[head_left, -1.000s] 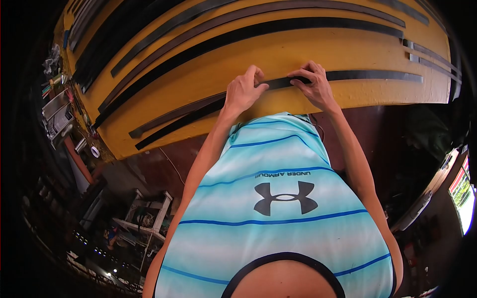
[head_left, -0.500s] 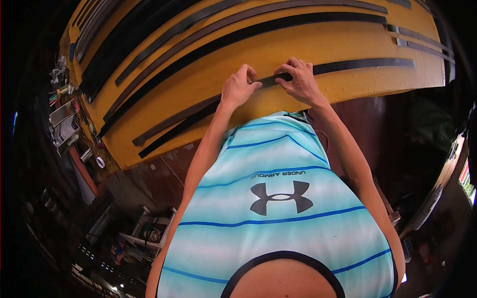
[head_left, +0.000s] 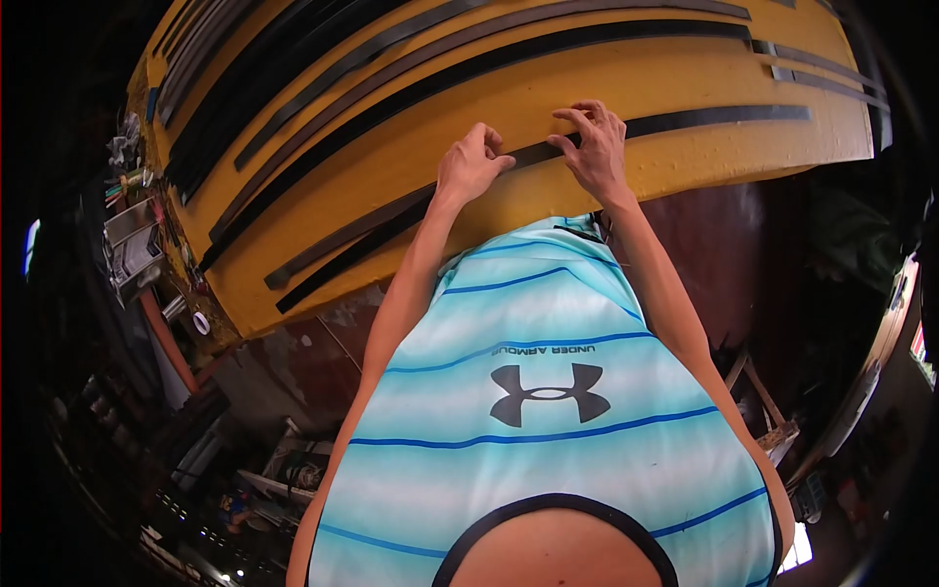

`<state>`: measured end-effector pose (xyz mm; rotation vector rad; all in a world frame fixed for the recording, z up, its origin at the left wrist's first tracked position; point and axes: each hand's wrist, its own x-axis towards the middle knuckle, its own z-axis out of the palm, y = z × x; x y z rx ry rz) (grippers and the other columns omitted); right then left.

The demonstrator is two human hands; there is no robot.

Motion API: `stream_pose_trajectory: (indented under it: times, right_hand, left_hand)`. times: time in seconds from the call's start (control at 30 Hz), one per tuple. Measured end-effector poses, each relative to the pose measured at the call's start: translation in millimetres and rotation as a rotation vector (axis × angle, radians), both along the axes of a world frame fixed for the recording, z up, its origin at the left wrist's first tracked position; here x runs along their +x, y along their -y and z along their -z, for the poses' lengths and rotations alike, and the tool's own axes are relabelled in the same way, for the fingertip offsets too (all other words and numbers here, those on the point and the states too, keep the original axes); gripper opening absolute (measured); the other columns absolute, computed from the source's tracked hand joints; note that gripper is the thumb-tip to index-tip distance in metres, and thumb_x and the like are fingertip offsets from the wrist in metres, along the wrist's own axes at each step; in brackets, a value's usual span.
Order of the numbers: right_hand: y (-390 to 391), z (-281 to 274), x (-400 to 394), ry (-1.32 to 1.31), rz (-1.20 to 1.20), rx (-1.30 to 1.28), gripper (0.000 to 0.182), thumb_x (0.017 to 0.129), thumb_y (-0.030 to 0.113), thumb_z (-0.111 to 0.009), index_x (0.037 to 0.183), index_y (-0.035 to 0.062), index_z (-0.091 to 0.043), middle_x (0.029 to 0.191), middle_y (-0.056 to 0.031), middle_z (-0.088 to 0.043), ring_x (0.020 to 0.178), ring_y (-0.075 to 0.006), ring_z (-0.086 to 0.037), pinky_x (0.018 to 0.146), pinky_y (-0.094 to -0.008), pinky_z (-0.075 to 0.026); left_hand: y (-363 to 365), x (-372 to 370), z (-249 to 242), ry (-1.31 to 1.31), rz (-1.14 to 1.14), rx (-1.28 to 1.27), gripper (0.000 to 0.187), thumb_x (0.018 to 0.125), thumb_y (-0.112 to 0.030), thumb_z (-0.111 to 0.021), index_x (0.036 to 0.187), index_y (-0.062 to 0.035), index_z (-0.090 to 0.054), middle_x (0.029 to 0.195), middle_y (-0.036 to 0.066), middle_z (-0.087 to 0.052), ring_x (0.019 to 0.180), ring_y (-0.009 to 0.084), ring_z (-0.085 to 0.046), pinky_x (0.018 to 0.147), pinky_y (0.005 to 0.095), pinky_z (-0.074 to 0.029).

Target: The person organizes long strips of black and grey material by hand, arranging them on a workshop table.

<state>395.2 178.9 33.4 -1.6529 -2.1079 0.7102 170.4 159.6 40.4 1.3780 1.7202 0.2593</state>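
Dim clutter rings the workspace, with a metal tray [head_left: 132,240] and a white roll [head_left: 201,322] off the left end of the yellow tabletop [head_left: 685,73]. From my remote seat I look down past a turquoise striped shirt [head_left: 548,440] at two bare hands near the tabletop's closer edge. They are at a long dark strip [head_left: 724,117], which runs from the right part of the surface, under the right hand [head_left: 597,152], across the gap between the hands and on to the left hand [head_left: 469,168]. I see the right hand open above the strip, its fingers bent and parted, the thumb apart from the forefinger. The left hand is curled, thumb and forefinger close together beside the strip; I can't tell whether they pinch it. Past the left wrist, a brown strip [head_left: 337,238] and a black strip [head_left: 357,256] spread apart toward their left ends, but the hand hides how they meet the dark one. Farther across, I make out a long black band [head_left: 450,70] curving through my wide lens, a brownish band [head_left: 489,29] beyond it, a dark bundle [head_left: 220,112] at the left and narrow grey strips [head_left: 831,83] near the right edge.
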Motion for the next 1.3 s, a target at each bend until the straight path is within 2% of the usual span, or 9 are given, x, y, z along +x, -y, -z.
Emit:
stream_pose_trajectory:
  times: [0.07,0.13,0.3,0.43,0.63,0.73,0.8,0.87,1.3]
  right_hand:
    - [8,9,1,0.063,-0.174,0.338,0.052,0.086,0.034,-0.077,0.134,0.0167,-0.064,0.146,-0.0128,-0.051,0.136,-0.0321,-0.047,0.116,-0.0490,-0.031]
    - [25,10,-13,0.111,-0.355,0.218,0.062,0.095,0.039,-0.068,0.151,0.0179,-0.051,0.166,-0.0126,-0.030,0.153,-0.0308,-0.030,0.126,-0.0496,-0.020]
    - [32,27,-12,0.113,-0.517,0.164,0.068,0.100,0.055,-0.054,0.159,0.0245,-0.039,0.169,-0.0047,-0.027,0.154,-0.0283,-0.026,0.126,-0.0501,-0.018]
    - [20,15,34,0.325,-0.413,0.202,0.059,0.101,0.053,-0.052,0.156,0.0339,-0.043,0.169,-0.0039,-0.027,0.155,-0.0293,-0.025,0.126,-0.0516,-0.015]
    - [-2,11,120,0.445,-0.203,0.238,0.064,0.101,0.051,-0.056,0.158,0.0286,-0.040,0.170,-0.0049,-0.022,0.157,-0.0300,-0.019,0.127,-0.0530,-0.009]
    - [-10,-4,113,0.474,-0.179,0.340,0.067,0.096,0.042,-0.066,0.155,0.0181,-0.045,0.164,-0.0074,-0.037,0.150,-0.0304,-0.034,0.125,-0.0515,-0.018]
    - [-12,-15,70,0.227,-0.436,0.141,0.066,0.089,0.032,-0.075,0.148,0.0102,-0.052,0.150,-0.0091,-0.055,0.136,-0.0297,-0.051,0.120,-0.0475,-0.030]
    - [-9,-25,26,0.125,-0.588,0.271,0.055,0.086,0.027,-0.077,0.135,0.0096,-0.060,0.131,-0.0085,-0.066,0.122,-0.0279,-0.060,0.111,-0.0435,-0.040]
    - [-40,-19,76,0.207,-0.629,0.184,0.041,0.083,0.023,-0.079,0.120,0.0104,-0.065,0.114,-0.0060,-0.065,0.107,-0.0262,-0.062,0.093,-0.0398,-0.050]
  left_hand:
    - [-2,0,-1,-0.011,-0.002,-0.018,0.044,0.080,-0.026,-0.086,0.110,-0.0030,-0.063,0.091,0.010,-0.071,0.082,0.0204,-0.068,0.077,0.0344,-0.054]
    - [-2,-4,9,0.011,0.013,0.022,0.043,0.080,-0.025,-0.086,0.109,-0.0030,-0.063,0.090,0.010,-0.070,0.080,0.0196,-0.068,0.074,0.0339,-0.054]
    - [-4,-4,5,0.066,-0.016,-0.021,0.040,0.081,-0.021,-0.084,0.106,-0.0023,-0.060,0.081,0.008,-0.068,0.066,0.0158,-0.066,0.055,0.0305,-0.052]
    - [-3,-4,0,0.127,-0.051,-0.068,0.039,0.082,-0.021,-0.083,0.107,-0.0020,-0.059,0.079,0.007,-0.069,0.067,0.0160,-0.067,0.060,0.0311,-0.052]
    - [-4,-1,1,0.067,-0.027,-0.029,0.039,0.084,-0.024,-0.082,0.109,-0.0031,-0.060,0.080,0.009,-0.071,0.069,0.0166,-0.069,0.069,0.0323,-0.052]
    - [-4,2,3,0.041,-0.002,-0.061,0.041,0.082,-0.029,-0.081,0.110,-0.0058,-0.063,0.085,0.007,-0.072,0.082,0.0223,-0.072,0.078,0.0362,-0.053]
    - [-7,7,-1,0.040,0.027,0.016,0.041,0.083,-0.027,-0.082,0.112,-0.0045,-0.063,0.087,0.010,-0.073,0.082,0.0222,-0.072,0.077,0.0356,-0.054]
    - [-9,12,-5,0.136,0.003,-0.034,0.041,0.083,-0.026,-0.082,0.112,-0.0038,-0.063,0.088,0.011,-0.073,0.082,0.0218,-0.072,0.075,0.0346,-0.054]
    - [0,8,-1,0.297,-0.032,0.026,0.038,0.087,-0.025,-0.082,0.109,-0.0035,-0.060,0.085,0.009,-0.070,0.077,0.0157,-0.064,0.070,0.0303,-0.050]
